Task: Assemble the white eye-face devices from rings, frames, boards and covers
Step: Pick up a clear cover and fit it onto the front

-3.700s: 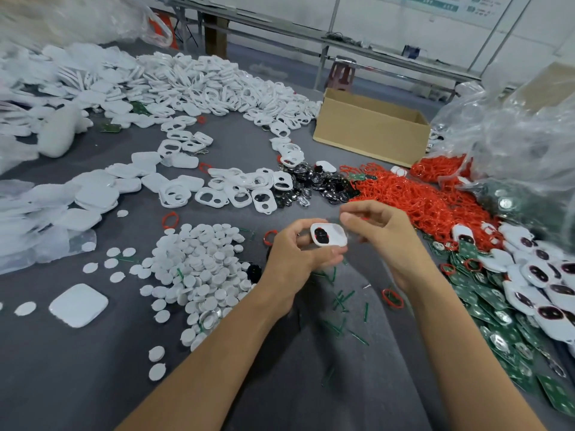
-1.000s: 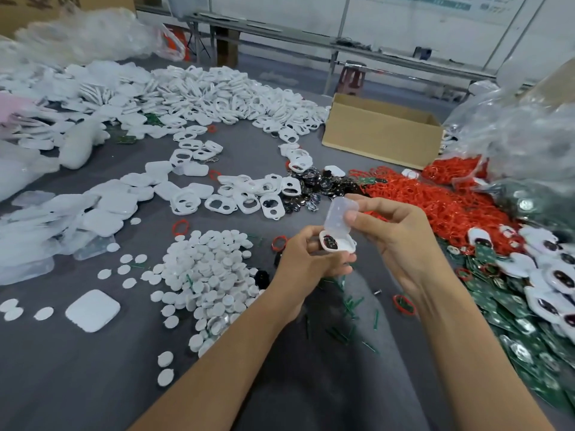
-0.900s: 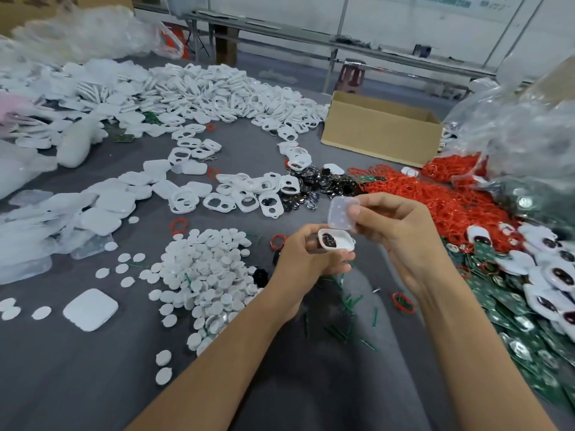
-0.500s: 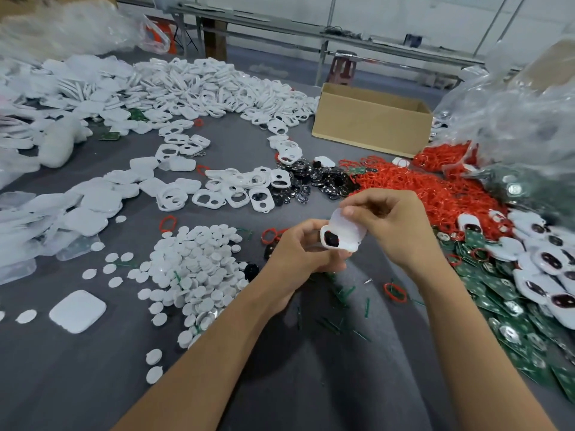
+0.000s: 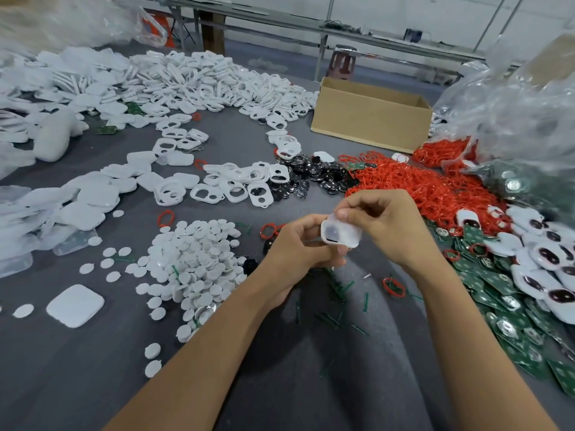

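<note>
Two hands meet above the grey table, straight in front of the box on its near side. The left hand curls its fingers round a white device from the left and from below, holding it clear of the table. The right hand comes in from the box's right side with its fingers bent, pinching a clear cover that lies over the device's face. One fingertip presses on the cover's upper edge. A dark eye shows dimly through the cover. Just in front of the box and towards its right, red rings lie in a thick heap. The heap touches a patch of black parts in front of the box's left corner. White frames lie in a row farther left of that corner, and a much larger heap of them spreads out to the left of the box. Well in front of the box and to its left, white discs make a mound. Green boards cover the table in front of the box at its far right, with finished devices lying on them. A crumpled clear bag rises just right of the box.
</note>
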